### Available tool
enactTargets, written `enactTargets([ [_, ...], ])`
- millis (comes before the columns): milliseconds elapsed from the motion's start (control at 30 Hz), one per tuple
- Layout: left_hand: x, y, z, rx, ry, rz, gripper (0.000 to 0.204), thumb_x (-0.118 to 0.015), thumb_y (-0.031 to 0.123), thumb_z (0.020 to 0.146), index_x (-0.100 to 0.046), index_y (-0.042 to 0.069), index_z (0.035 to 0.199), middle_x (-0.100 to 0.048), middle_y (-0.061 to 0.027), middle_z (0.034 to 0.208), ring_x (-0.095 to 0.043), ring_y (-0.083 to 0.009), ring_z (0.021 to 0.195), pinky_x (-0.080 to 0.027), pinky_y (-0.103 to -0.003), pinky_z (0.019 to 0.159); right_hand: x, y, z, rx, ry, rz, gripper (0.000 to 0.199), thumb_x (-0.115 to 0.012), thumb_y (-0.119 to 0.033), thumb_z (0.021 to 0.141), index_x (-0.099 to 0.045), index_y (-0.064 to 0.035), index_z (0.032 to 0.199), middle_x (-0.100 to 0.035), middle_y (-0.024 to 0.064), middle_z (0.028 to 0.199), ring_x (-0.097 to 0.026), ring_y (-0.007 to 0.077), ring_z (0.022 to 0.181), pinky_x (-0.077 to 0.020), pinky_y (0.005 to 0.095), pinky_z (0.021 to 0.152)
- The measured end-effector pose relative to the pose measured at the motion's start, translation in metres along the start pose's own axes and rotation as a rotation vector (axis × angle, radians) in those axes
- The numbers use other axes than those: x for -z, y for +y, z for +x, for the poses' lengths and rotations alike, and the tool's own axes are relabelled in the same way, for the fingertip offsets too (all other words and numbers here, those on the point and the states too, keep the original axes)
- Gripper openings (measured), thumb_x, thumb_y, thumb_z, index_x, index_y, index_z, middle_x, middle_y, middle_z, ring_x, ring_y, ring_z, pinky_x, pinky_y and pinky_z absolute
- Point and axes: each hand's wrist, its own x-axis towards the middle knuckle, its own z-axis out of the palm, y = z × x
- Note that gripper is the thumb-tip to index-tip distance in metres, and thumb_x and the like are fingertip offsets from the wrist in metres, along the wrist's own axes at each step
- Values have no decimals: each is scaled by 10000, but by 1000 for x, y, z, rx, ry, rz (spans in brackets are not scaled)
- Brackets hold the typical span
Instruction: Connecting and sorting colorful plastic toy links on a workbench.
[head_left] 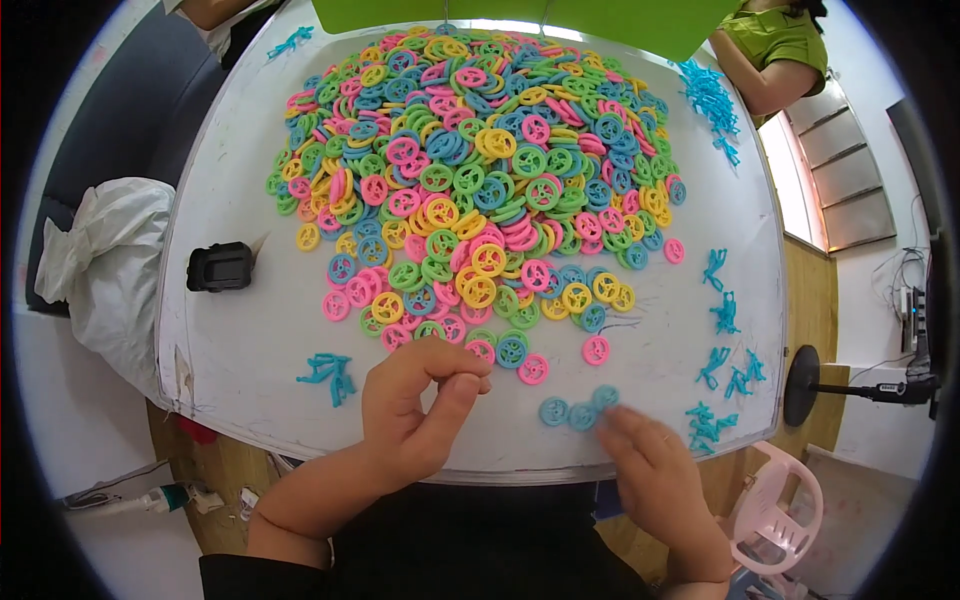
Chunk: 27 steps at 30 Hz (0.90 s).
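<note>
Nearest me, the person's right hand (655,465) lies flat and loose at the table's (240,350) near edge, grasping nothing, its blurred fingertips touching a short row of three blue wheel-shaped rings (580,412). Those rings lie at about eleven o'clock from that hand, the row running nearly side to side, and the right hand is clearly the nearer one. The left hand (415,410) is curled with thumb and fingers pinched together; whether a piece sits inside, I cannot tell. A loose pink ring (533,370) lies at two o'clock from it. Farther out spreads the big heap of pink, yellow, green and blue rings (480,160), too many to count. One small black box (220,267) sits at nine o'clock, and blue branched plastic pieces (725,315) scatter at three.
</note>
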Motion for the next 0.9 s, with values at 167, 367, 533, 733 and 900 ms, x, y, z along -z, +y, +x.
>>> enactTargets([
  [167,0,0,1,-7,-3,16,106,-600,-4,950,-681,-13,1019,-696,-69,839,-604,-118,718,-469,-255,655,18,8,3,-59,166,65,363,-592,107,764,-692,-26,1087,-699,149,1138,-677,365,1031,-538,432,873],
  [367,-1,0,-2,20,7,24,102,-602,-6,944,-682,-14,1008,-697,-68,833,-606,-118,707,-476,-255,655,54,94,33,-343,509,-20,198,-659,45,872,-696,12,1063,-699,130,967,-665,260,847,-519,345,749],
  [533,-2,-2,-3,41,-6,29,102,-606,-13,940,-688,-11,1000,-697,-69,838,-610,-113,705,-474,-251,641,54,136,70,-337,512,-273,302,-718,-42,851,-687,-1,1148,-686,162,1037,-647,323,947,-515,402,823],
  [733,2,4,-1,65,-96,58,116,-529,38,1006,-629,-18,1026,-652,-81,902,-586,-125,800,-495,-277,732,34,144,102,-439,325,-506,432,-746,-164,853,-664,21,1234,-660,201,1123,-614,377,1060,-494,456,927],
  [900,3,7,0,48,-90,88,101,-549,26,992,-639,-15,1011,-664,-83,887,-606,-136,792,-498,-282,726,31,130,103,-333,315,-179,232,-664,-11,873,-704,50,1093,-649,181,1126,-632,370,1034,-508,407,897],
])
